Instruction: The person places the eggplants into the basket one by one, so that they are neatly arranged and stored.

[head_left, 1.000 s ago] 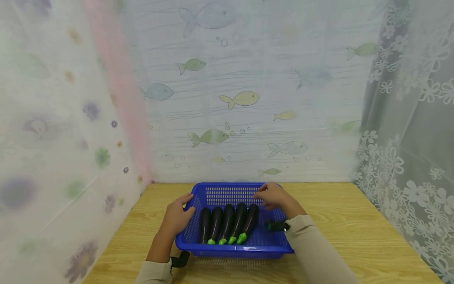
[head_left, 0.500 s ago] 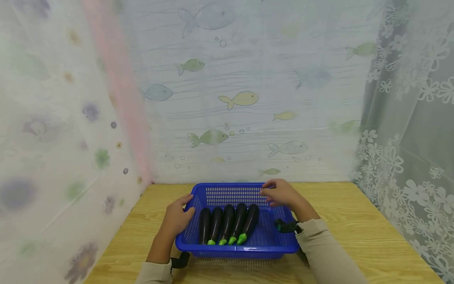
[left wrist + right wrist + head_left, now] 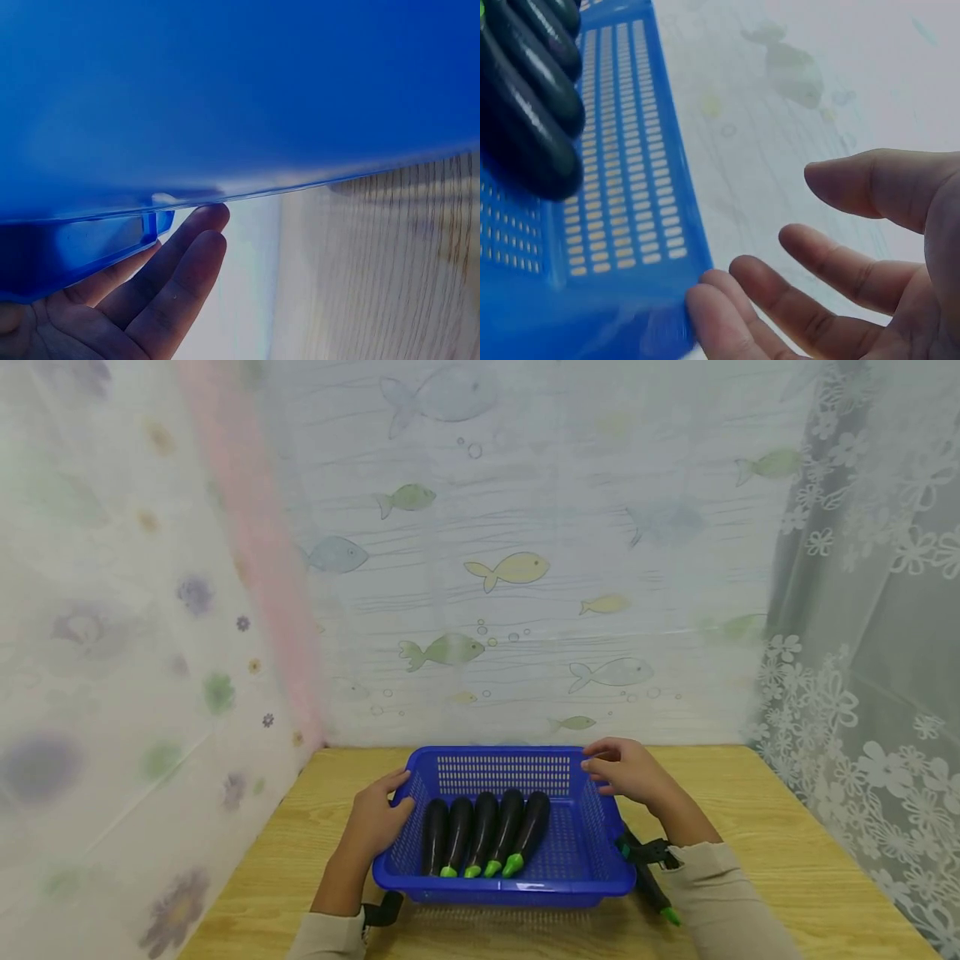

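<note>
Several dark eggplants [image 3: 486, 833] with green caps lie side by side in the left and middle of a blue plastic basket [image 3: 504, 885]. My left hand [image 3: 375, 817] grips the basket's left rim, its thumb toward the inside; in the left wrist view its fingers [image 3: 180, 292] reach past the blue edge. At the far right corner is my right hand [image 3: 630, 768], thumb and fingers spread apart with nothing between them. In the right wrist view its lower fingertips [image 3: 712, 307] are right at the basket's corner. Another eggplant [image 3: 654, 889] lies outside the basket on the right, partly hidden by the right wrist.
The basket stands on a light wood-grain table [image 3: 757, 860]. Behind it hangs a fish-print curtain [image 3: 525, 610], with a flowered sheet [image 3: 150, 735] on the left and a lacy curtain [image 3: 855, 735] on the right. Black camera mounts sit on both wrists.
My right hand has moved right, from over the basket's inside to its far right corner. The eggplant outside the basket has come into view. The left hand has stayed at the left rim.
</note>
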### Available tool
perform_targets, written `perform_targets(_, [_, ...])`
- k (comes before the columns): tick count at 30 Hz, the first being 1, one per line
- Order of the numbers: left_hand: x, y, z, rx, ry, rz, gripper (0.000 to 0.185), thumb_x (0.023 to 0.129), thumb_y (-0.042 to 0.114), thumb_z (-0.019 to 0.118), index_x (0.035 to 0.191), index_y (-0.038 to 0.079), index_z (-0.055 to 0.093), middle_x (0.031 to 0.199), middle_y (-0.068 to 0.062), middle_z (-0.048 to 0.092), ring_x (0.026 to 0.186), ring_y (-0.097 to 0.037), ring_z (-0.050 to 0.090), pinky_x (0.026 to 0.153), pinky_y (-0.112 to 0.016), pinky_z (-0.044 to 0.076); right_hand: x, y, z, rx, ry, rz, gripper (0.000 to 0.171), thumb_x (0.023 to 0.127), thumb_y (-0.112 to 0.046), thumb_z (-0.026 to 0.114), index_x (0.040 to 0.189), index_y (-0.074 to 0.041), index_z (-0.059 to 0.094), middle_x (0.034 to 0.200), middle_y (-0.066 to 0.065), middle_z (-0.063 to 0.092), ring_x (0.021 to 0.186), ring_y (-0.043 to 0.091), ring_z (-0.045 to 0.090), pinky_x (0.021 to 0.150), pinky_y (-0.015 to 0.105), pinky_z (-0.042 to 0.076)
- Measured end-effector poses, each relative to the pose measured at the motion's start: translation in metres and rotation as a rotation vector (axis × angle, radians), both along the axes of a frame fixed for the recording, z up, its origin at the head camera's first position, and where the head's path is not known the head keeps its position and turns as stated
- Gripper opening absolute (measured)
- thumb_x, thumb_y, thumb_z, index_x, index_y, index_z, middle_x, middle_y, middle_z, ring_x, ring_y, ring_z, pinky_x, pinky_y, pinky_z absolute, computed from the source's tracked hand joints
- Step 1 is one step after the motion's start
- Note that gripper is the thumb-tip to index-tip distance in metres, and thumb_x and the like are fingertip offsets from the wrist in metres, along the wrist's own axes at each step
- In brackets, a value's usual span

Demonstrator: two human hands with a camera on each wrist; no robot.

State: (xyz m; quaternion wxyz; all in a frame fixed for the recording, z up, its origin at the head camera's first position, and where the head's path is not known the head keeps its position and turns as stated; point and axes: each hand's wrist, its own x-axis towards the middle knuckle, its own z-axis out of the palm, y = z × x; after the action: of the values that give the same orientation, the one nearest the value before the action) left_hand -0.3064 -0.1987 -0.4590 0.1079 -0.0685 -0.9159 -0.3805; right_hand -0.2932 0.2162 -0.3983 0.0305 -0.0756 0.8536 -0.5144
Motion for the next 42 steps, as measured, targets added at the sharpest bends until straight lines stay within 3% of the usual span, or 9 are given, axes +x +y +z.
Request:
perform_targets(8, [0.0,-0.001,-0.001,0.004,0.01,0.001,0.055,0.096,0.019,0.062,0.15,0.007,0.055,0.158,-0.012,0.05,0.141,-0.04,0.052,0.11,-0.06,0.046,0.009,0.017,-0.003,-0.012,0.02,-0.02,0.05,0.103,-0.025,0.062,0.142,0.004,0.055,0.137,0.027,0.061,0.121,0.041,0.066,0.091,0.048,0.061])
perform_targets(15, [0.002,-0.001,0.0,0.001,0.011,0.006,0.055,0.095,0.018,0.063,0.149,0.006,0.056,0.157,-0.012,0.051,0.139,-0.041,0.054,0.109,-0.06,0.047,0.014,0.033,-0.015,-0.022,0.004,-0.046,0.047,0.103,-0.024,0.061,0.14,0.004,0.055,0.138,0.027,0.06,0.125,0.046,0.062,0.087,0.044,0.063])
perform_targets(23, [0.001,-0.001,-0.001,0.001,0.007,0.005,0.056,0.095,0.02,0.062,0.149,0.006,0.056,0.157,-0.012,0.051,0.139,-0.041,0.053,0.108,-0.06,0.048,0.02,0.051,-0.029,0.028,-0.008,-0.043,0.048,0.103,-0.027,0.062,0.14,0.003,0.055,0.135,0.025,0.063,0.119,0.038,0.066,0.085,0.044,0.063])
perform_targets(35, [0.001,0.0,0.0,0.012,-0.008,0.005,0.056,0.096,0.02,0.062,0.15,0.008,0.055,0.159,-0.009,0.05,0.139,-0.04,0.054,0.108,-0.06,0.049,0.026,0.062,-0.053,-0.003,-0.113,-0.061,0.056,0.099,-0.025,0.069,0.144,0.005,0.051,0.136,0.031,0.061,0.119,0.041,0.065,0.08,0.048,0.064])
perform_targets(42, [0.001,0.001,0.0,0.014,-0.007,0.003,0.056,0.097,0.02,0.062,0.151,0.008,0.054,0.159,-0.008,0.05,0.142,-0.039,0.051,0.11,-0.06,0.046,0.03,0.058,-0.061,0.017,-0.166,-0.082,0.064,0.095,-0.029,0.075,0.143,0.005,0.051,0.129,0.026,0.066,0.108,0.034,0.069,0.076,0.046,0.064])
